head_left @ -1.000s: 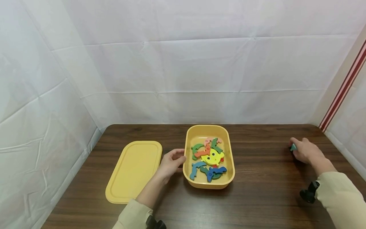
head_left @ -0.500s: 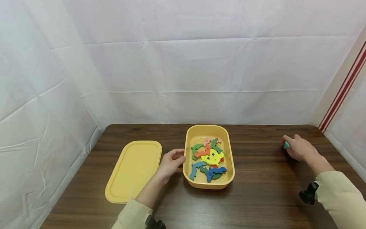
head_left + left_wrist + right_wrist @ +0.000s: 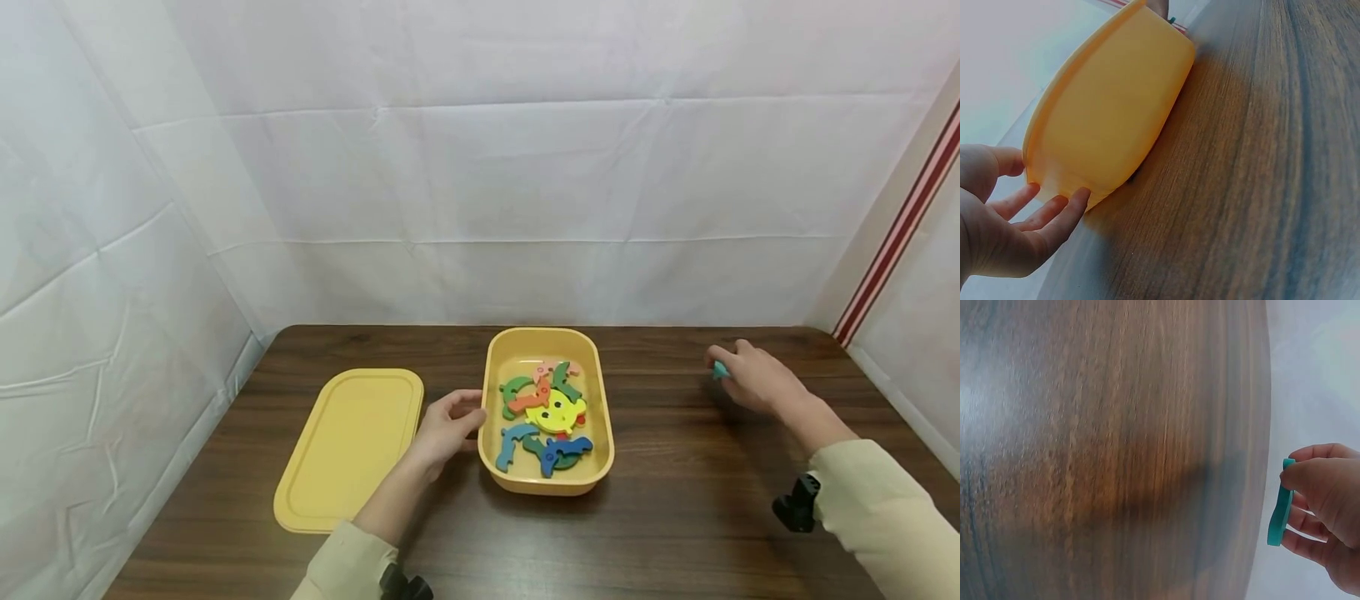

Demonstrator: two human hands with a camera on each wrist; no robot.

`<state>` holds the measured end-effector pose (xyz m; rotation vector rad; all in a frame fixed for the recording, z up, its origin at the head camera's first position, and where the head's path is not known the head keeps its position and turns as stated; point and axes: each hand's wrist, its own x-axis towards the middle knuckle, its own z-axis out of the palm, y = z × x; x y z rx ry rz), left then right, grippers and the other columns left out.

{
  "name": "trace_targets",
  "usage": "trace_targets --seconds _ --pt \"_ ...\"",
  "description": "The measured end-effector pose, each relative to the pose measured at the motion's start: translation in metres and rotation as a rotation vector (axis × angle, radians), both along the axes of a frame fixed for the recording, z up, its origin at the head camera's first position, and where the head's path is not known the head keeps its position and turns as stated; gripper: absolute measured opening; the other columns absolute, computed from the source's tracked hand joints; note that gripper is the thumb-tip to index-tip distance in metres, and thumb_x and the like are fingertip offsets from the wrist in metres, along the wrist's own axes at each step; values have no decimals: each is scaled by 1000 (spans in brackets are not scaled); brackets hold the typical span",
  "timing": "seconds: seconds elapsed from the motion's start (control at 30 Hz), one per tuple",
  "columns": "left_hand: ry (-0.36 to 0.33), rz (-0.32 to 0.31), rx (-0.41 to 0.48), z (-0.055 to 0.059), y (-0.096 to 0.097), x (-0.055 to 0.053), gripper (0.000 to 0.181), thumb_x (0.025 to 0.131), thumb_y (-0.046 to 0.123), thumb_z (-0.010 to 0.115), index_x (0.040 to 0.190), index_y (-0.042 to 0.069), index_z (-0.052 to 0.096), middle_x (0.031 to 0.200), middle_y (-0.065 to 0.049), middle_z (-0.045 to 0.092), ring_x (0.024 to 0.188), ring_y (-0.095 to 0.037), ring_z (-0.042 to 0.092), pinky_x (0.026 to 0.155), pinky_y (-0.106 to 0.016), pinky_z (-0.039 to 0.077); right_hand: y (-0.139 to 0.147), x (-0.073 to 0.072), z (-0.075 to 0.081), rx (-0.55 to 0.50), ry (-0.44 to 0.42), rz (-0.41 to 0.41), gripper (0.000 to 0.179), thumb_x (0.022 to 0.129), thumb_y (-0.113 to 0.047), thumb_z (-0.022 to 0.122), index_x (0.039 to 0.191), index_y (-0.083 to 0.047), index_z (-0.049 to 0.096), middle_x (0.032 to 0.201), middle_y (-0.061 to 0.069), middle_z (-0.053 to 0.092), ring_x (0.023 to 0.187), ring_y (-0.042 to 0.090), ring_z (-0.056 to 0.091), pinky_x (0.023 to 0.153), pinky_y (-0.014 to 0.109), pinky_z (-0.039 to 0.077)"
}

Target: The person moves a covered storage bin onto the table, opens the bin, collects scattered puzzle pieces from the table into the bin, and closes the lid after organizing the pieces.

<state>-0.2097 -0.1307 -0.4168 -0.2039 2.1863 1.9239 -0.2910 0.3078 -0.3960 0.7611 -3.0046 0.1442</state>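
My right hand (image 3: 757, 379) pinches a small teal wavy flat piece (image 3: 1282, 509) between thumb and fingers, raised over the right side of the table. Most of that piece hides behind the fingers in the head view. At the middle stands a yellow plastic box (image 3: 603, 417). My left hand (image 3: 446, 429) touches the box's left side, its fingertips (image 3: 1082, 197) spread along the outer wall. Inside the box lie several flat animal-shaped pieces, among them a yellow one with a smiling face (image 3: 555, 412), an orange one (image 3: 531, 398) and a dark blue one (image 3: 562, 454).
A yellow lid (image 3: 348, 450) lies flat on the dark wooden table (image 3: 675, 517), left of the box. White cloth (image 3: 450, 183) hangs behind the table and along both sides.
My right hand has moved left toward the box, carrying the teal piece. My left hand and the box have stayed in place.
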Motion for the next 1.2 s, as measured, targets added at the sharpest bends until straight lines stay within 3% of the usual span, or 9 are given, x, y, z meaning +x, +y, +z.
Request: trace_targets --seconds 0.57,0.87,1.2 --pt "5 -2 -5 -2 0 2 37 89 13 56 125 5 52 116 -19 57 95 -24 62 71 -37 57 -36 5 4 -7 90 119 25 81 1 63 102 -9 53 87 14 50 67 21 50 53 31 42" --pt "2 5 2 -2 1 2 37 89 13 56 125 5 52 116 -19 57 97 -25 62 72 -38 56 -51 7 11 3 212 218 27 78 1 66 98 -12 53 81 7 47 64 18 46 55 29 40" --pt "12 3 1 -1 0 0 37 90 13 57 126 5 52 116 -19 57 97 -25 62 72 -38 56 -76 11 26 42 200 218 30 79 -2 68 103 -16 57 91 9 51 75 24 52 58 33 46"
